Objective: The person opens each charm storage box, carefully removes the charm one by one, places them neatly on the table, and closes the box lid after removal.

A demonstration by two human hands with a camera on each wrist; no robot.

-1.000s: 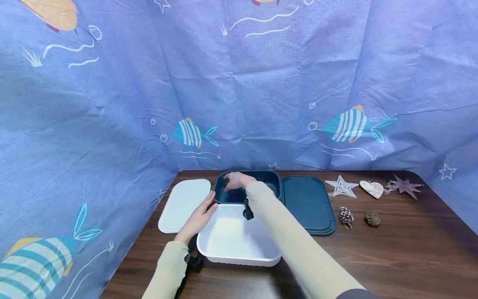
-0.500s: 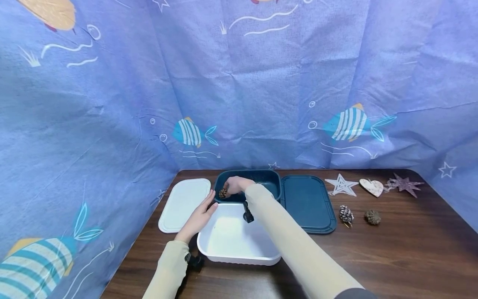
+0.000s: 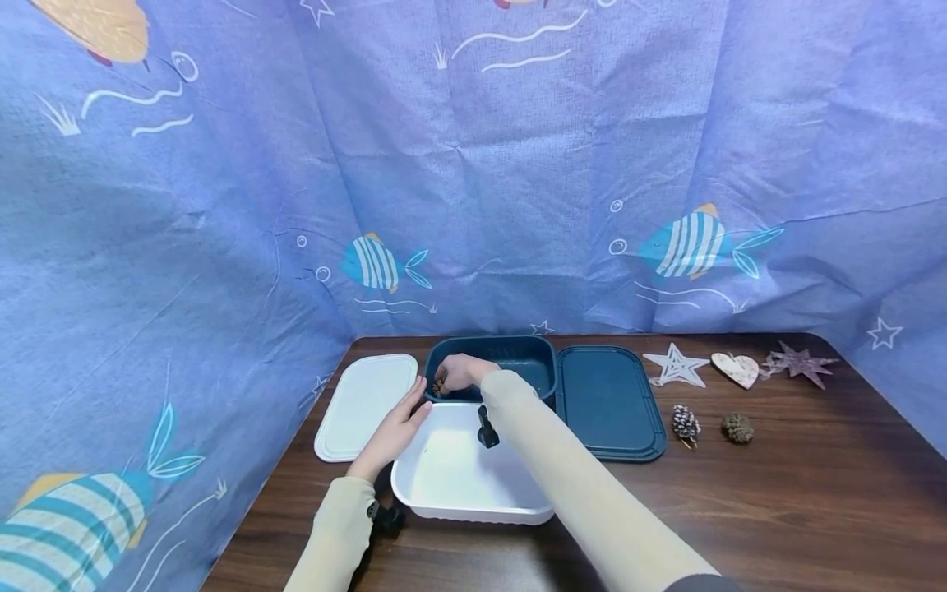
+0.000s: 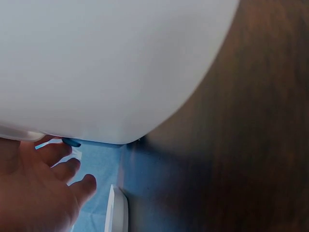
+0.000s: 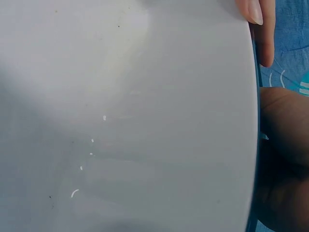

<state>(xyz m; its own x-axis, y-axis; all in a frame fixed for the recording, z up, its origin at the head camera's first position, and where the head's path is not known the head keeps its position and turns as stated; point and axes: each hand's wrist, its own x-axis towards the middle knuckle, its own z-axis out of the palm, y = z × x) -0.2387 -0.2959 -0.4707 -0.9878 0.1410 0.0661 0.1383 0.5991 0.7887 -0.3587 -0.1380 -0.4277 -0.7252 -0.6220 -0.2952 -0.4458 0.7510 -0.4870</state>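
Observation:
Inside the left end of the dark blue container (image 3: 525,374), my right hand (image 3: 460,372) pinches a small brown pine cone (image 3: 440,385), mostly hidden by the fingers. My left hand (image 3: 392,432), its fingers straight, lies along the left side of the white container (image 3: 473,460), its fingertips near the corner where the two containers meet. In the left wrist view, the left hand's fingers (image 4: 65,169) show beside the white wall, holding nothing. The right wrist view shows the right hand (image 5: 285,159) beyond the white container's rim, with its grasp hidden there.
A white lid (image 3: 366,407) lies at left, a dark blue lid (image 3: 610,403) at right. Farther right are a white star (image 3: 676,367), a heart (image 3: 736,370), a purplish star (image 3: 801,364), a frosted pine cone (image 3: 685,424) and a brown one (image 3: 737,427). A fish-print curtain hangs behind.
My right hand has moved down and slightly left within the dark blue container, carrying the pine cone toward its front left corner. My left hand has stayed in place.

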